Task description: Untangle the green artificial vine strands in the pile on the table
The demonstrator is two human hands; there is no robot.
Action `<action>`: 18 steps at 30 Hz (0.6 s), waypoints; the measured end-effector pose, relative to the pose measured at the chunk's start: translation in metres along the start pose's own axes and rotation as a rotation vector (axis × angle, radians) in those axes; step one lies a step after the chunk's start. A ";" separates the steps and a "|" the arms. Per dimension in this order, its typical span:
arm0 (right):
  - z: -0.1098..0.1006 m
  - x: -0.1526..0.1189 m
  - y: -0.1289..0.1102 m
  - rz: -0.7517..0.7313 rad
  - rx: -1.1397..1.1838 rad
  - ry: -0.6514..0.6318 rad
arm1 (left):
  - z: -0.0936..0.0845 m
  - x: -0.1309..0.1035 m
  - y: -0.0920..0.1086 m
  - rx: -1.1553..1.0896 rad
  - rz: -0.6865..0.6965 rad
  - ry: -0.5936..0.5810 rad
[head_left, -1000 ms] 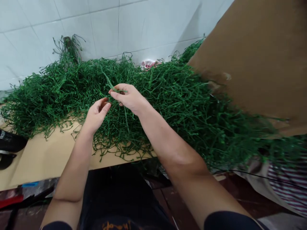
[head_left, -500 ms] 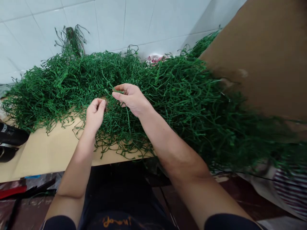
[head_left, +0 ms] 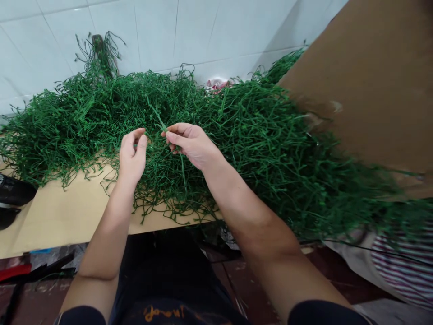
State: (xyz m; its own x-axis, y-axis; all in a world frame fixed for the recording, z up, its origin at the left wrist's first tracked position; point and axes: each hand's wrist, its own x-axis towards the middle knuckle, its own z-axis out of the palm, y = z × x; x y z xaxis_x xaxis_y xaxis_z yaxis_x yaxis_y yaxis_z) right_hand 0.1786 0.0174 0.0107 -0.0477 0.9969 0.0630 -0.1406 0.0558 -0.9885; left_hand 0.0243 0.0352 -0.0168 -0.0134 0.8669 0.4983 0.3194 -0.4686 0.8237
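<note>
A long heap of thin green stems, tangled and tipped with small bud-like ends, spreads in front of me. Between thumb and fingertips my right hand pinches a lighter green stem; one end points up and left over the heap. My left hand is just left of it, above the heap's near edge, its thumb and curled forefinger apart with nothing visible between them. Its other fingers are partly hidden.
Under the heap lies a cardboard sheet. A large brown cardboard panel leans at the right. White tiles rise behind. Black cylindrical items sit at the left edge, and a striped cloth is low at the right.
My left thumb and forefinger have parted from a pinch. My right hand has shifted slightly right and down, still pinching the stem, which shows more clearly.
</note>
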 end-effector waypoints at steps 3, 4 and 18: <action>0.001 -0.002 0.000 -0.034 -0.051 -0.041 | 0.005 -0.003 0.011 0.002 0.023 -0.236; 0.001 -0.002 0.000 -0.044 -0.068 -0.049 | 0.006 -0.003 0.013 0.006 0.003 -0.289; -0.002 0.009 0.008 -0.197 -0.303 0.185 | 0.011 -0.023 0.022 0.166 -0.034 -0.503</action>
State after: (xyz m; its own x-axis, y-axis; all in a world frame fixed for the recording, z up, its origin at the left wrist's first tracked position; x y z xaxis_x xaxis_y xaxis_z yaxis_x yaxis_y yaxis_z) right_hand 0.1791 0.0273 0.0030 0.1340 0.9572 0.2567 0.1695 0.2331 -0.9576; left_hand 0.0426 0.0064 -0.0133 0.4169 0.8748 0.2467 0.4727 -0.4405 0.7632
